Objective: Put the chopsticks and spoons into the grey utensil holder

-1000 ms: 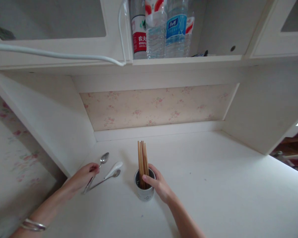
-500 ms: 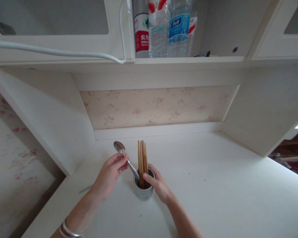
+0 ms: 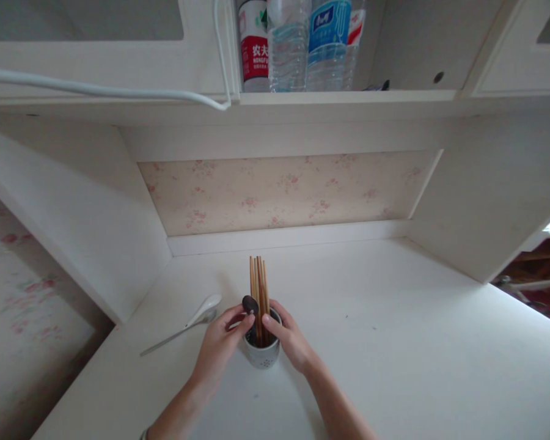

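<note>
My left hand point(image 3: 222, 342) pinches a metal spoon point(image 3: 250, 304) just below its dark-looking bowl. The spoon stands bowl up, its lower handle hidden by my fingers and the rim of a pale grey cup point(image 3: 263, 357). Several wooden chopsticks point(image 3: 258, 275) rise from this cup, close beside the spoon. My right hand point(image 3: 291, 342) wraps round the cup's right side, the thumb over the rim against the chopsticks and the other fingers partly hidden behind. To the left, a white spoon point(image 3: 204, 309) and a long-handled metal spoon point(image 3: 178, 333) lie together on the white tabletop point(image 3: 394, 342).
White side panels point(image 3: 64, 201) flank the tabletop, with flowered wallpaper point(image 3: 284, 192) at the back. Overhead, an open cabinet shelf holds several plastic bottles point(image 3: 288, 55). A white cable point(image 3: 119, 90) hangs along the cabinet front at upper left.
My left hand has moved right and down, lowering the spoon from a tilt to nearly upright at the cup. The two lying spoons have come into fuller view. My right hand stays at the cup.
</note>
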A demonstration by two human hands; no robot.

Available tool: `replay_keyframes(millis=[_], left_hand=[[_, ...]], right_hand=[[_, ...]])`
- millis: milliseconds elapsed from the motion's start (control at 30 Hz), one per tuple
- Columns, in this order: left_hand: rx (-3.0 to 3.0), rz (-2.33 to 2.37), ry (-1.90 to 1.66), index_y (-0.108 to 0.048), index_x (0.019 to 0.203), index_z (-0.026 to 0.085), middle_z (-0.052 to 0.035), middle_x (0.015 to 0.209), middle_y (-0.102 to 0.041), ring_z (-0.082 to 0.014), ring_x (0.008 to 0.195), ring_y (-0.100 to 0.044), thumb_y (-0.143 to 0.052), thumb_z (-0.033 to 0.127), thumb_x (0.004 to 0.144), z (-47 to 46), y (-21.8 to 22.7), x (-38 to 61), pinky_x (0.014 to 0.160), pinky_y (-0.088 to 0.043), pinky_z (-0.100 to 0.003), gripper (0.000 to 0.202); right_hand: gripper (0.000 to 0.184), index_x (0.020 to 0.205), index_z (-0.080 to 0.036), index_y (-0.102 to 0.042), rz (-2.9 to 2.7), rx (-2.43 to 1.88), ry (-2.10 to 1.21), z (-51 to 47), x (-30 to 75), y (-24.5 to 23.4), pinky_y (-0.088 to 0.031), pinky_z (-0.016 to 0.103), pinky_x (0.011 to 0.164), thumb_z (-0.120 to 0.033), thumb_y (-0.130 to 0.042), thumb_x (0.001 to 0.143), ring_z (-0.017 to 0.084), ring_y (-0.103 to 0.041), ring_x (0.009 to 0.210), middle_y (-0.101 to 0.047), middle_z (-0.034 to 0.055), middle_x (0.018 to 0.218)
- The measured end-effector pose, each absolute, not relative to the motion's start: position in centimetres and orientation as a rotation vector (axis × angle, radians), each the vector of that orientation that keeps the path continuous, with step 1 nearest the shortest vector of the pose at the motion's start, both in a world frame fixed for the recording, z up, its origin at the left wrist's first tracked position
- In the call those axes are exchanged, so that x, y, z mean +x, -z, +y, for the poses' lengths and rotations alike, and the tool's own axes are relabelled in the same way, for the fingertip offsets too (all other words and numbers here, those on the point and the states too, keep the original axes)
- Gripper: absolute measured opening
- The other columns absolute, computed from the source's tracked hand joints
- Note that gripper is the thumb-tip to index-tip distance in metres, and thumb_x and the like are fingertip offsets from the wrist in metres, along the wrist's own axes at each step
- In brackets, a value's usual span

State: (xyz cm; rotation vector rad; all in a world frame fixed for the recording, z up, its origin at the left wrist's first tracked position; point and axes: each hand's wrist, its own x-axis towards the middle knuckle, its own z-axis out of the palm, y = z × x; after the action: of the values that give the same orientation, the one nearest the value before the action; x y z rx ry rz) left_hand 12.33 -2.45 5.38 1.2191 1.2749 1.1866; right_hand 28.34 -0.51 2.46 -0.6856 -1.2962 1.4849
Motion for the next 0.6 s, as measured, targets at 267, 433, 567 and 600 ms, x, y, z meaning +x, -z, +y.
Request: replay_keyframes(millis=[267, 433, 567, 600], left_hand=[[1.191, 0.748, -1.109, -0.046, 0.136, 0.025, -0.0092, 0.138, -0.052, -0.0310, 0.127, -0.047, -0.083, 0.029, 0.063, -3.2, -2.3, 12.4, 0.108, -0.036, -0.043, 0.082], [1.188, 0.745, -1.090, -0.051, 0.127, 0.023, -0.0084, 0.126, -0.060, -0.0289, 0.121, -0.052, -0.082, 0.022, 0.064, -3.0, -1.2, 12.7, 0.105, -0.038, -0.042, 0.071], [1.174, 0.727, -1.087, -0.050, 0.127, 0.022, -0.0081, 0.123, -0.062, -0.0281, 0.117, -0.054, -0.084, 0.018, 0.060, -2.7, -0.6, 12.6, 0.101, -0.040, -0.042, 0.075], [1.173, 0.717, -1.095, -0.051, 0.127, 0.022, -0.0080, 0.123, -0.062, -0.0280, 0.116, -0.055, -0.084, 0.017, 0.060, -2.7, -0.5, 12.5, 0.100, -0.040, -0.041, 0.075]], right_hand=[[0.037, 0.116, -0.021, -0.061, -1.324, -0.759, -1.439, -0.5, 28.4, -2.5, -0.043, 0.034, 0.094, -0.044, -0.061, 0.087, 0.023, -0.058, 0.105, -0.066, 0.0048, 0.111], [0.037, 0.118, -0.023, -0.060, -1.317, -0.812, -1.373, -0.5, 28.4, -2.0, -0.040, 0.035, 0.098, -0.044, -0.061, 0.087, 0.023, -0.056, 0.111, -0.064, 0.0044, 0.118], [0.038, 0.118, -0.023, -0.060, -1.321, -0.845, -1.365, -0.5, 28.2, -1.3, -0.039, 0.037, 0.099, -0.046, -0.059, 0.087, 0.024, -0.056, 0.112, -0.065, 0.0052, 0.118], [0.039, 0.118, -0.023, -0.059, -1.318, -0.845, -1.355, -0.5, 28.1, -1.1, -0.039, 0.037, 0.100, -0.047, -0.059, 0.087, 0.024, -0.055, 0.114, -0.065, 0.0053, 0.119]])
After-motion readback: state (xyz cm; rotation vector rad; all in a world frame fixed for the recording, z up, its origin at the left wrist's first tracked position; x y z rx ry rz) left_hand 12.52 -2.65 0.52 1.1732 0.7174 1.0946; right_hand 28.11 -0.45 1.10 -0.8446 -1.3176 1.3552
